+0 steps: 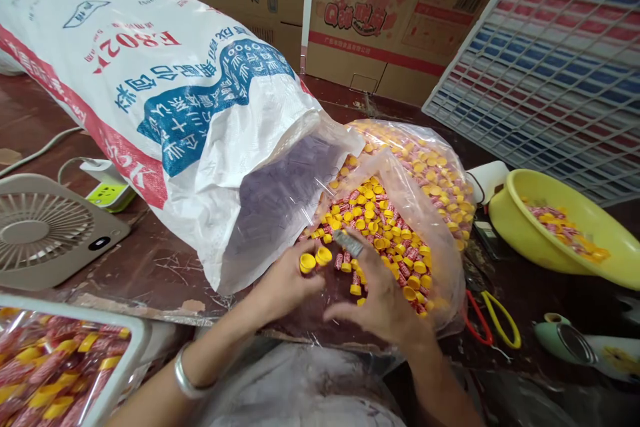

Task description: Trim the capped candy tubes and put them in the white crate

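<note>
My left hand (289,288) is closed around two round yellow caps (307,263), which show at its fingertips; whatever lies below them is hidden. Beside it, my right hand (383,290) has its thumb and fingers apart, over the near side of a heap of small red-and-white printed pieces with yellow caps (385,227). Grey tape (349,243) wraps one of its fingers. The heap spills from the mouth of a clear plastic bag (440,180). A large white woven sack (240,133) lies on its side to the left, its mouth gaping towards the heap.
A beige fan (55,230) and a power strip (113,195) stand at left. At lower left, a white tub (133,340) holds longer capped tubes. A yellow basin (530,240), red-and-yellow-handled scissors (493,320) and a white wire grid (540,73) are at right. Cardboard boxes (380,60) line the back.
</note>
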